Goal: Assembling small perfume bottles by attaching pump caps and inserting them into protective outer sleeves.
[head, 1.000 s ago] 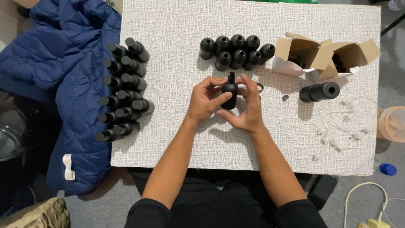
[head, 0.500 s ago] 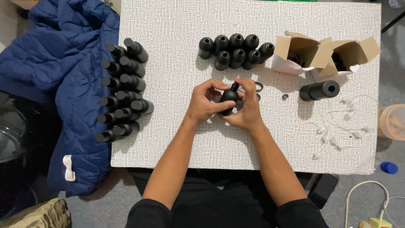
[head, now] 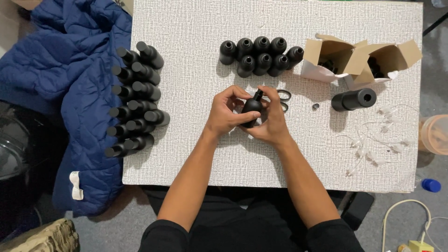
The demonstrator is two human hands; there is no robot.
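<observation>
Head view puts me straight above a white textured tabletop (head: 196, 46), and the layout reads like a small sorting line. I judge the rows of capped black bottles (head: 136, 100) lying on their sides at the left edge to be kept apart on purpose from the cluster of upright open-necked bottles (head: 260, 56) at the far middle. Two opened cardboard boxes (head: 359, 58) sit at the far right, with a black cylinder (head: 353, 99) lying just in front of them and thin white tubes (head: 373, 144) scattered nearer the right edge.

At the centre, both hands meet around one small black bottle (head: 252, 108), held tilted just above the surface. My left hand (head: 226, 114) curls around its body, fingers closed against it. My right hand (head: 270, 123) cups it from the other side, fingertips up at the neck. Whether a cap is between those fingertips I cannot tell. A blue padded jacket (head: 70, 79) lies off the left edge.
</observation>
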